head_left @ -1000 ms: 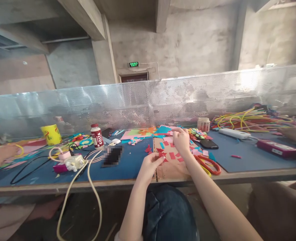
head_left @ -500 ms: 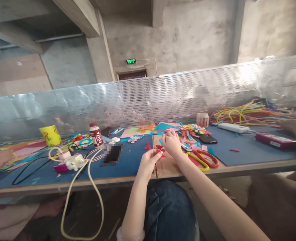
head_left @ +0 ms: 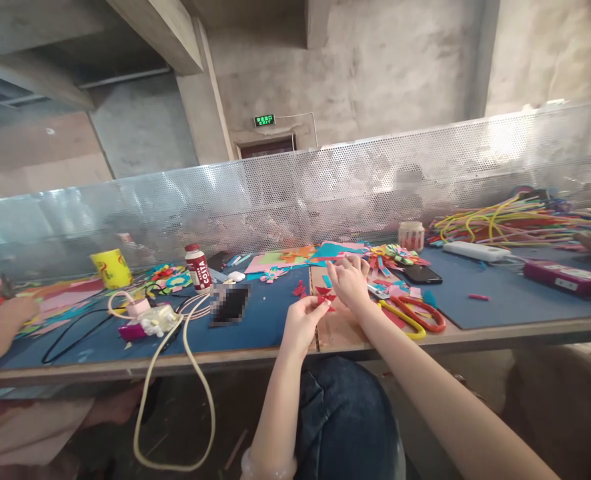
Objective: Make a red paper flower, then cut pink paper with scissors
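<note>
Left hand (head_left: 301,323) pinching red paper piece (head_left: 324,292), in from front edge of desk (head_left: 258,328).
Right hand (head_left: 349,283): grip can't tell. Best pinch lightly by one tip, other points uncreased.

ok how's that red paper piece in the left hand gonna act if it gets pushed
The red paper piece looks thin, so it would probably bend easily. Being small beside the left hand, it is likely very light. Its narrow points might crease or tear.
</note>
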Tool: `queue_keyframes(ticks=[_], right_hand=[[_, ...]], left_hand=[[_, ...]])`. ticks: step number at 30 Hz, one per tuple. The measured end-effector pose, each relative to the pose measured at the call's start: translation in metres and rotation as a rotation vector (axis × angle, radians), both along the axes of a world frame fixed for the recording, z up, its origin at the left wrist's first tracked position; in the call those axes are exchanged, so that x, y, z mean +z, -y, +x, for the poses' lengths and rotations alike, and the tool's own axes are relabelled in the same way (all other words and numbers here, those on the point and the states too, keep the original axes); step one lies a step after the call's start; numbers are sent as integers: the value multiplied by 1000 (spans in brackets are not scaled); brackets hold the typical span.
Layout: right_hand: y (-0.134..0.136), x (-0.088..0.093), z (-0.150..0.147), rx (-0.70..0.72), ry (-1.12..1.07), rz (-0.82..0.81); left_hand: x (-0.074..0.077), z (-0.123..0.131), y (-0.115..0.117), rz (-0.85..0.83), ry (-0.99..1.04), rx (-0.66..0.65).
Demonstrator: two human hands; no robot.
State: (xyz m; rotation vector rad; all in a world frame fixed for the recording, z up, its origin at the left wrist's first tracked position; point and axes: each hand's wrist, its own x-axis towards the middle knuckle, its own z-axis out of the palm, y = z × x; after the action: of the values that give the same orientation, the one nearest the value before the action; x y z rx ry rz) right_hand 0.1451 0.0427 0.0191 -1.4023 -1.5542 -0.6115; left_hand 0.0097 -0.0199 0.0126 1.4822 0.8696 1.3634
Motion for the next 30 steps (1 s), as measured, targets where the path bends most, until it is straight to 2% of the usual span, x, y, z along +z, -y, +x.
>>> queue_keyframes(ticks=[6,12,18,30], right_hand=[[-1,-4,-3,-31,-20,-40],[-11,-21,-5,97,142,-217],[-24,-35,-2,194,222,-425],[-23,-30,0,212,247,-613]], left_hand=[[-2,-1,0,21,-39,21],[-5,-2,-1,19,-107,-56],[-8,-3,-4,43,-129,-57],[-12,-5,-7,65,-162,-62]])
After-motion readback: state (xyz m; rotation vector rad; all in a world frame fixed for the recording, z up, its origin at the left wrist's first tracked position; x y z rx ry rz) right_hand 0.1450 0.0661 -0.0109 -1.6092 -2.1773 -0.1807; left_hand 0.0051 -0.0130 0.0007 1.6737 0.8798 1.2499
